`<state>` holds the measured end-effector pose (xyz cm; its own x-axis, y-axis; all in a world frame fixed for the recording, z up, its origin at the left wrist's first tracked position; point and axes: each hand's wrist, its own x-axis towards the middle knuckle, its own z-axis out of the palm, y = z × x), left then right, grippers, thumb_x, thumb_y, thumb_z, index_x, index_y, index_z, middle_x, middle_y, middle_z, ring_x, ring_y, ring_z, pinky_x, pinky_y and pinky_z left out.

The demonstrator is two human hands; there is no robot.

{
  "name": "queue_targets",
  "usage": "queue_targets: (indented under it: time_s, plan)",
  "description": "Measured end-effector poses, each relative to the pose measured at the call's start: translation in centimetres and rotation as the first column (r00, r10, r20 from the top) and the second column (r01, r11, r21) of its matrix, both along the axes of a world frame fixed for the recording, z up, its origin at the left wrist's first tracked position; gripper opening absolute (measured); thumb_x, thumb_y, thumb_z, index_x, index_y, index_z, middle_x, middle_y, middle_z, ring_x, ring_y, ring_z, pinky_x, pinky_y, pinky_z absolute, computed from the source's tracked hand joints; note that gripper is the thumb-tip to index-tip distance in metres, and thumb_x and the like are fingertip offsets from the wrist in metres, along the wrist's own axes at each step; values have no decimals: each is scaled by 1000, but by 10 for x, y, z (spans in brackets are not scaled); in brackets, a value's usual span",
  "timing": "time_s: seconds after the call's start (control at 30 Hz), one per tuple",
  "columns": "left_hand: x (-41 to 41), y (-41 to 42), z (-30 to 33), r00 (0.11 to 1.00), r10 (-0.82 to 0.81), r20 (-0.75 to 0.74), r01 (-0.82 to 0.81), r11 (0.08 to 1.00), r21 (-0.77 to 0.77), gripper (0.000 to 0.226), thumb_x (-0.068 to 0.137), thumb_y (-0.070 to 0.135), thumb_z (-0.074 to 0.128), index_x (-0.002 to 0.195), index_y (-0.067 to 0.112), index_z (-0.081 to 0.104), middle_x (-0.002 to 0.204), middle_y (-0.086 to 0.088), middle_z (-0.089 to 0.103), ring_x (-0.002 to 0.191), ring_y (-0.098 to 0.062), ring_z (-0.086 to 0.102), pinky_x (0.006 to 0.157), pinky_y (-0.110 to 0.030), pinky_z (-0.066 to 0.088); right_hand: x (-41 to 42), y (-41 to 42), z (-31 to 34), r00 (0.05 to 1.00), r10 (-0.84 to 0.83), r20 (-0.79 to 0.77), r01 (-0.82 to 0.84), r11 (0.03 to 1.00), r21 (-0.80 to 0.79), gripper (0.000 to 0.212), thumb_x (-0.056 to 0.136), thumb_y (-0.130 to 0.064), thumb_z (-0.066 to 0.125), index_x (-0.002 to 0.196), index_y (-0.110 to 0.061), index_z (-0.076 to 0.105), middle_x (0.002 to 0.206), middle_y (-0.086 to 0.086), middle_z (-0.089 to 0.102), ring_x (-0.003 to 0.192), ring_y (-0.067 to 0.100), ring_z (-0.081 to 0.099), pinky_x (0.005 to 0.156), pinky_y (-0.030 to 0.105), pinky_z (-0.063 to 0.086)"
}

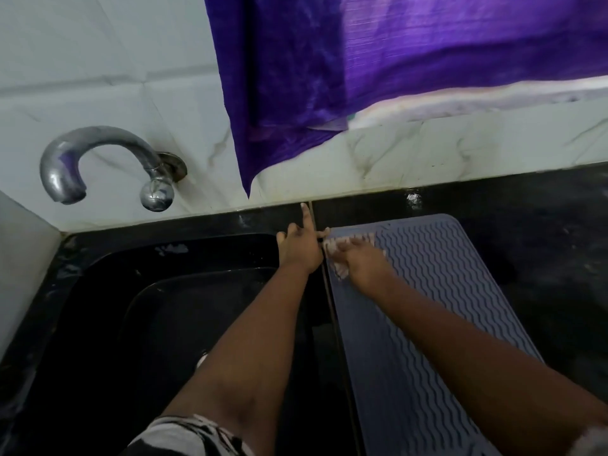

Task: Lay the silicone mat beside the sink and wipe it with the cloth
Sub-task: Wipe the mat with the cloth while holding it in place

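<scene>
**Wiping the far corner of the mat**

The grey silicone mat point(427, 307) lies flat on the dark counter, just right of the black sink point(148, 324). The right hand point(360, 263) presses a small cloth point(339, 246) on the mat's far left corner. The left hand point(301, 246) rests at the mat's edge, fingers spread. The mat looks soft, bendy and light, so hold its edge down.

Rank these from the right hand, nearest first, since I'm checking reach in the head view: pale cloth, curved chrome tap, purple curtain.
1. Pale cloth: under the right hand, on the grey ribbed silicone mat.
2. Purple curtain: hanging above, against the wall.
3. Curved chrome tap: far left, above the sink.
</scene>
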<state>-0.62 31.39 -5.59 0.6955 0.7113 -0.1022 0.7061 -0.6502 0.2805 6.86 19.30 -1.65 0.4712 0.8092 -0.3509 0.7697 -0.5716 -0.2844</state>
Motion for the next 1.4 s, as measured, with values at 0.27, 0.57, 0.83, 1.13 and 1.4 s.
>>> queue_targets:
  time_s: [0.27,0.57,0.83,1.13,1.4]
  plan:
    - [8,8,12,992,-15,-123,22,998,57,82,96,43,45,153,17,-7,129,-12,58,120,-27,43,93,-41,28,5,-28,68,967,30,-253,-63,990,-126,23,89,-23,63,112,-26,64,115,3,57,99,20,57,80,29,52]
    - [12,9,17,983,3,-183,5,999,44,82,95,38,46,154,12,-5,131,-10,56,126,-25,40,99,-42,27,-19,-6,-11,957,211,198,-172,966,-195,65,98,-25,40,154,-18,7,162,12,6,148,37,6,116,62,16]
    - [15,7,26,957,-82,-277,109,990,85,60,97,38,42,151,23,22,136,-3,53,125,-24,39,97,-43,25,-43,-81,42,951,11,-308,-99,957,-273,24,94,-32,52,104,-16,67,107,8,67,94,25,65,76,33,52]
    - [16,-11,32,948,-51,-314,90,990,110,30,92,37,49,120,27,55,123,-2,61,118,-23,43,100,-46,25,-16,-23,-1,971,201,130,-170,962,-216,64,96,-20,47,153,-16,17,160,12,17,147,34,14,118,54,20]
    - [15,-15,29,956,-45,-291,87,987,132,45,91,53,51,128,26,49,122,-4,60,122,-24,42,99,-46,23,-95,-139,23,987,156,-44,-162,932,-325,30,93,-17,49,122,-12,53,122,12,59,111,31,58,95,45,47]
